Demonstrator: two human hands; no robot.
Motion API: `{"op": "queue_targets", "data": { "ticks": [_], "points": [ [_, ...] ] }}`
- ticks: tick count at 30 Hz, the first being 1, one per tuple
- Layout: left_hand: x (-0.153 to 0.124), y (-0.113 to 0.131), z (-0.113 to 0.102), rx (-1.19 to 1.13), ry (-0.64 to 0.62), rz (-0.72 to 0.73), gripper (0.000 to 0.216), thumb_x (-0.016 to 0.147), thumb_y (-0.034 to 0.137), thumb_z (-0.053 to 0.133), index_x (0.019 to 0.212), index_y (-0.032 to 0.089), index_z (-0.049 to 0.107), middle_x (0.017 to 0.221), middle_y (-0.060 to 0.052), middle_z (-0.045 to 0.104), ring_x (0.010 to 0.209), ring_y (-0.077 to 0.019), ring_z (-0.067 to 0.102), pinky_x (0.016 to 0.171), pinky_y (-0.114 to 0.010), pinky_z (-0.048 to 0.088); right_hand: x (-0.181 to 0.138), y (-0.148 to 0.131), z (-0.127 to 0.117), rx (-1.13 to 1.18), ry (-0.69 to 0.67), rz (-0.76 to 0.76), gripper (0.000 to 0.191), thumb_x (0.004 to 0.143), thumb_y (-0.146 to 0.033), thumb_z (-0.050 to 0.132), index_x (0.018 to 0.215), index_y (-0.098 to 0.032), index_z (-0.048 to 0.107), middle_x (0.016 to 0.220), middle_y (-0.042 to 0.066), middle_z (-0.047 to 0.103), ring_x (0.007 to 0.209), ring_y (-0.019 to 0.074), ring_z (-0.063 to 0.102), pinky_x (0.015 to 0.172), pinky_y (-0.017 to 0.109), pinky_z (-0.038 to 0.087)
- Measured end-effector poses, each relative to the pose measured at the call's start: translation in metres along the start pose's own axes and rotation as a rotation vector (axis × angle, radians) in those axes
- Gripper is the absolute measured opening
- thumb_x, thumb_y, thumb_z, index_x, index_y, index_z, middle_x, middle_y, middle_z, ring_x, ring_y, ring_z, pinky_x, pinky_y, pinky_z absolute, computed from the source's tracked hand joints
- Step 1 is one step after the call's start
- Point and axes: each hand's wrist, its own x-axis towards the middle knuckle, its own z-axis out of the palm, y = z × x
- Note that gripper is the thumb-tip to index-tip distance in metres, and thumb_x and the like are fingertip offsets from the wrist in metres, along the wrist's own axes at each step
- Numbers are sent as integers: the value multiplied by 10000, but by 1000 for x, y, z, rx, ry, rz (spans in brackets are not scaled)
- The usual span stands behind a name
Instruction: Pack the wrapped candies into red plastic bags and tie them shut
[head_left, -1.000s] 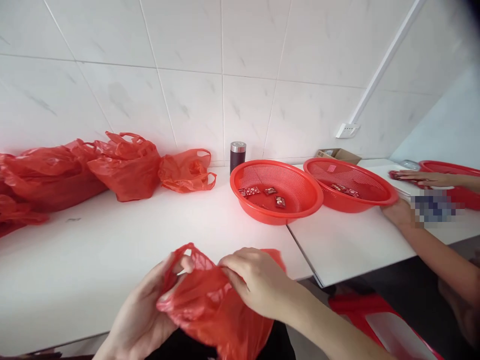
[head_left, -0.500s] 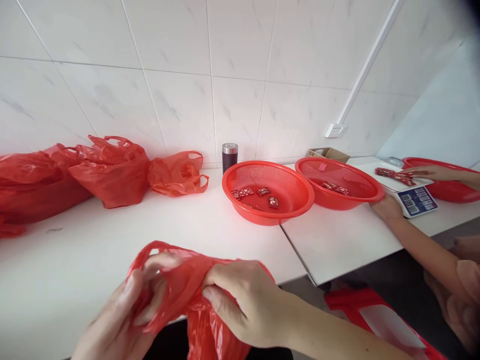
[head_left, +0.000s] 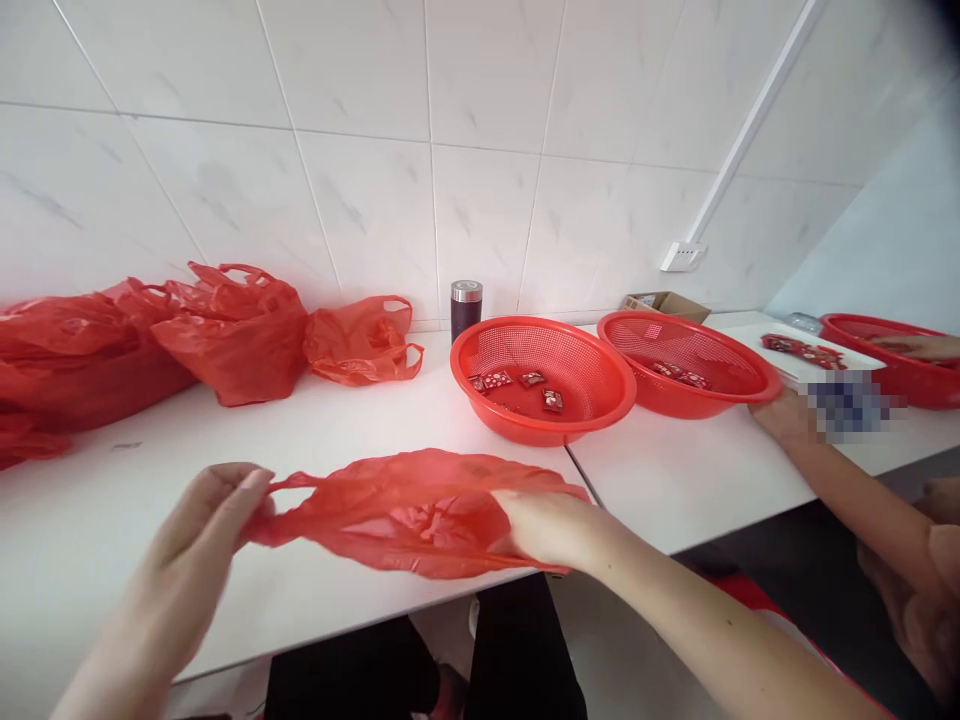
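A thin red plastic bag (head_left: 409, 505) is stretched sideways just above the near edge of the white table (head_left: 315, 430). My left hand (head_left: 199, 530) pinches its left handle loop. My right hand (head_left: 544, 525) is tucked into the bag's right end, fingers closed on the plastic and partly hidden by it.
Several filled red bags (head_left: 232, 330) lie at the back left. A dark flask (head_left: 465, 308) stands by the tiled wall. Two red baskets (head_left: 544, 380) (head_left: 686, 362) hold a few small packets. Another person's hand (head_left: 784, 418) rests beside a scale at the right, near a third basket (head_left: 892, 355).
The bag was bunched between my hands at the table edge. Now my hands have moved apart and pulled it out flat and wide over the table.
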Motion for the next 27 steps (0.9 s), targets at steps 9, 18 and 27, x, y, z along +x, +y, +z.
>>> {"op": "queue_targets", "data": {
  "ticks": [9, 18, 27],
  "points": [
    [-18, -33, 98, 1060, -151, 723, 172, 823, 217, 604, 858, 279, 760, 1547, -25, 336, 1447, -429, 79, 1097, -664, -80, 25, -18, 12, -365, -28, -196, 725, 672, -181, 724, 1361, -203, 502, 1300, 216, 541, 1156, 381, 555, 896, 469, 476],
    [60, -39, 30, 767, -557, 181, 475, 681, 83, 535, 1011, 338, 762, 1469, -11, 466, 1184, -311, 556, 833, -329, 517, 13, 38, 5, 179, -149, -272, 692, 732, -247, 722, 1374, -372, 495, 1461, 65, 461, 1304, 313, 467, 1025, 472, 422],
    [52, -29, 52, 430, -731, -11, 424, 794, 225, 631, 1197, 347, 679, 1388, -16, 554, 1145, -269, 581, 875, -261, 506, 64, 99, -102, 431, 162, -170, 627, 828, -515, 614, 1364, -214, 492, 1368, 155, 522, 1184, 268, 565, 962, 406, 462]
  ]
}}
